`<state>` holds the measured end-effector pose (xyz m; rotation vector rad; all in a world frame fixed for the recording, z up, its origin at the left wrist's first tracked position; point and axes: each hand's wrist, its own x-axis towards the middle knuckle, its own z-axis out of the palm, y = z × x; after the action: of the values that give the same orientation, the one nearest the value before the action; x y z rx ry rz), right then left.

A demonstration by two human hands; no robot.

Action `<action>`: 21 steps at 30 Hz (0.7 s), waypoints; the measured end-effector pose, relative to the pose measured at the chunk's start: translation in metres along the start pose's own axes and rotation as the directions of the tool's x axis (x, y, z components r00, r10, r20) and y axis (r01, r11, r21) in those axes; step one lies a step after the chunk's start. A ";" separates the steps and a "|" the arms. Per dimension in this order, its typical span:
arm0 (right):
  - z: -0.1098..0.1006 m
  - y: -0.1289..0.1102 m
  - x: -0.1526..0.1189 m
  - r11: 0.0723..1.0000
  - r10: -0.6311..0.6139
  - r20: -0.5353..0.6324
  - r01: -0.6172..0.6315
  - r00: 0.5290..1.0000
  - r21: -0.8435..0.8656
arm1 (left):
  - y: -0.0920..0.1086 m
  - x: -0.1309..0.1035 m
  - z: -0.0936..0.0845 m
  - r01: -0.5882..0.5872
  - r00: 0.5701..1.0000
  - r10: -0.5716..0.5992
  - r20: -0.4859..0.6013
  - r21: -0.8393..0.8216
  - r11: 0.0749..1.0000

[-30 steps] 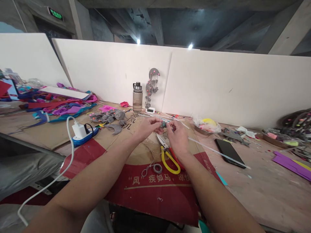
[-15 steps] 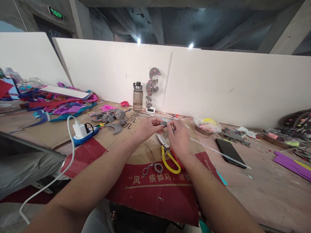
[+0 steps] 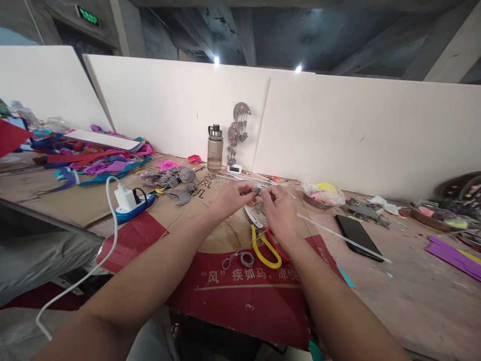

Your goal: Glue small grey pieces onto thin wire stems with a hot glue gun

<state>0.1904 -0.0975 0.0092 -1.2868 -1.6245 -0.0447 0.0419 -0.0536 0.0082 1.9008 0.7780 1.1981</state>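
Observation:
A small grey-green piece (image 3: pixel 257 190) is pinched between my two hands above the cardboard (image 3: pixel 210 240). My left hand (image 3: pixel 235 198) grips it from the left with thumb and fingers. From the right, my right hand (image 3: pixel 278 208) closes its fingertips on the same piece. Scissors with yellow and red handles (image 3: pixel 266 254) lie just below my hands, partly behind my right hand. Grey cord (image 3: pixel 246 259) forms loops left of the handles. A grey crescent (image 3: pixel 182 196) and a ball of grey yarn (image 3: pixel 187 175) lie to the left.
A bottle (image 3: pixel 215 150) and small clock (image 3: pixel 234 169) stand by the white partition, near a hanging grey ornament (image 3: pixel 241 111). A power strip (image 3: pixel 135 210) sits left. Rightward are a phone (image 3: pixel 358 236), a clear rod (image 3: pixel 323 226) and a bowl (image 3: pixel 319 202).
The whole view has shifted slightly. Both hands still hold the small piece together, and their fingertips have moved only a little.

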 end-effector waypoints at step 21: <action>-0.005 -0.005 0.002 1.000 0.007 0.025 -0.007 1.000 0.009 | -0.006 0.000 -0.002 -0.090 0.995 0.096 -0.025 0.175 0.980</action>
<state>0.1899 -0.1014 0.0158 -1.2907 -1.6402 -0.0173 0.0399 -0.0495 0.0039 2.0835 0.8437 1.2570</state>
